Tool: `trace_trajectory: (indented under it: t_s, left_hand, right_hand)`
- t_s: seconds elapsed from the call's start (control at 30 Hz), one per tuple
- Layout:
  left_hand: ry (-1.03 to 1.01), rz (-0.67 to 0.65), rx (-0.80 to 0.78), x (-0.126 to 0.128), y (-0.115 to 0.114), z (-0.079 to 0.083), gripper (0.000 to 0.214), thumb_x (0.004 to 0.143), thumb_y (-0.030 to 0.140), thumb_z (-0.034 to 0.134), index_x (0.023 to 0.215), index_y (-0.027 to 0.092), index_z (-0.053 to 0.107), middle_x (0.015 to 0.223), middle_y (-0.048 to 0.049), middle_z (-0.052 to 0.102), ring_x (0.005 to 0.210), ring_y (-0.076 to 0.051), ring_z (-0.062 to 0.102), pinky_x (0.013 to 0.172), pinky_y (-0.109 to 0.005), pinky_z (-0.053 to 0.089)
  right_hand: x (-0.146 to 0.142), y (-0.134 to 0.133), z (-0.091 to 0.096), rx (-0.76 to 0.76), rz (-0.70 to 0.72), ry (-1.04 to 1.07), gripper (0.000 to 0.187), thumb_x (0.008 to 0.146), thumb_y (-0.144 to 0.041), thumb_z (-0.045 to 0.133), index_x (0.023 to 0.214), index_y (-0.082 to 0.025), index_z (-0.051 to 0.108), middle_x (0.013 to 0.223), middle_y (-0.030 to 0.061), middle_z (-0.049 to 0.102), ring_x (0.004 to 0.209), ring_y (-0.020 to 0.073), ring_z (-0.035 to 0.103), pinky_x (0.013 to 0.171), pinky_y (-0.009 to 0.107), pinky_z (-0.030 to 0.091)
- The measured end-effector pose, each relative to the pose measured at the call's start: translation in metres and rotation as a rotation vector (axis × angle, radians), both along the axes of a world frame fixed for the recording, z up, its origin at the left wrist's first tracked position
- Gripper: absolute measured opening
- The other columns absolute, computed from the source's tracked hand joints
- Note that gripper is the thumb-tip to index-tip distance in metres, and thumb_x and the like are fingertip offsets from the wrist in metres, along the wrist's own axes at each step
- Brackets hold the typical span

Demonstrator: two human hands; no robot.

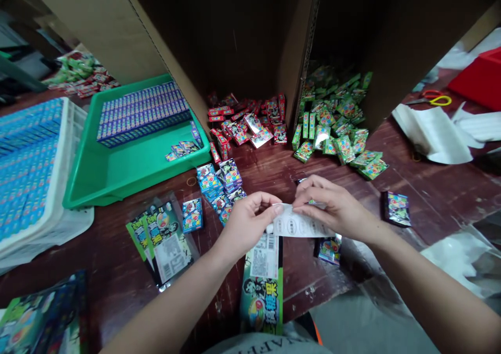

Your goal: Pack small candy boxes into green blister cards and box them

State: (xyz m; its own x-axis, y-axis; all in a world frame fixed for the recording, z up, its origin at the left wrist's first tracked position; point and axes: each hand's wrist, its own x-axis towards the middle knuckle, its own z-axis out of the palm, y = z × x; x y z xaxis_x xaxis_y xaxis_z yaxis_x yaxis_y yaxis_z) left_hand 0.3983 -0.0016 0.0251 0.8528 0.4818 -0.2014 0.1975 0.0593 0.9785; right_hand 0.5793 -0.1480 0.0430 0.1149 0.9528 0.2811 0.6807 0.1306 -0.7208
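Between my two hands stretches a white strip of round printed stickers (301, 226). My left hand (248, 221) pinches its left end between thumb and fingers. On its upper edge, the fingers of my right hand (332, 205) are pressed together. Below the strip lies a long green and black printed candy package (262, 291), partly covered by it. Small blue and purple candy boxes (221, 187) are piled beyond my left hand. Another small box (329, 249) sits under my right wrist, partly hidden.
A green tray (129, 179) and a white crate (70, 161) of blue boxes stand left. Tall cartons hold red boxes (250, 122) and green boxes (332, 119) at the back. Flat packages (164, 242) lie left, a dark box (397, 208) right, yellow-handled scissors (440, 100) farther off.
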Motion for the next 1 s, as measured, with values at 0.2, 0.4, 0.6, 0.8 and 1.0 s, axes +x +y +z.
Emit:
trace_trajectory:
  t_s: [0.2,0.4,0.6,0.8,1.0]
  left_hand:
    - [0.076,0.001,0.045,-0.001,0.003,0.0,0.031,0.092,0.046,0.065,0.083,0.017,0.069,0.071,0.0011,0.065,0.063,-0.012,0.055,0.057,-0.023,0.042]
    - [0.088,-0.049,0.05,-0.008,0.001,-0.003,0.032,0.094,0.047,0.062,0.096,0.017,0.074,0.088,-0.0036,0.075,0.075,-0.016,0.064,0.068,-0.026,0.05]
    - [0.13,-0.091,0.144,-0.008,0.002,-0.007,0.034,0.097,0.047,0.058,0.091,0.018,0.075,0.081,-0.0031,0.074,0.072,-0.017,0.064,0.064,-0.027,0.049]
    - [0.165,-0.024,0.727,-0.02,0.001,-0.008,0.03,0.099,0.033,0.056,0.123,0.02,0.068,0.124,-0.0093,0.07,0.117,-0.026,0.063,0.104,-0.042,0.047]
    - [0.223,-0.242,1.024,-0.047,-0.018,-0.025,0.028,0.1,0.021,0.05,0.119,0.016,0.069,0.113,-0.011,0.071,0.111,-0.029,0.058,0.102,-0.046,0.046]
  right_hand:
    - [-0.006,0.003,-0.004,-0.022,-0.087,0.185,0.018,0.096,-0.034,0.066,0.112,-0.025,0.062,0.11,0.0066,0.07,0.105,0.0215,0.066,0.09,0.037,0.053]
    - [-0.012,0.003,-0.019,-0.123,-0.145,0.327,0.04,0.094,-0.037,0.069,0.129,-0.025,0.052,0.099,0.003,0.069,0.089,0.0173,0.067,0.079,0.032,0.055]
    - [-0.021,0.013,-0.017,-0.007,-0.176,0.441,0.046,0.092,-0.032,0.072,0.132,-0.025,0.051,0.101,0.0033,0.07,0.091,0.018,0.068,0.087,0.037,0.055]
    - [-0.018,0.009,-0.008,0.151,-0.472,0.451,0.044,0.094,-0.036,0.068,0.131,-0.03,0.047,0.097,0.0035,0.067,0.09,0.0217,0.07,0.079,0.038,0.058]
    - [-0.021,0.005,-0.03,0.203,-0.556,0.336,0.042,0.096,-0.036,0.065,0.131,-0.032,0.042,0.099,0.0028,0.065,0.088,0.0215,0.071,0.08,0.04,0.06]
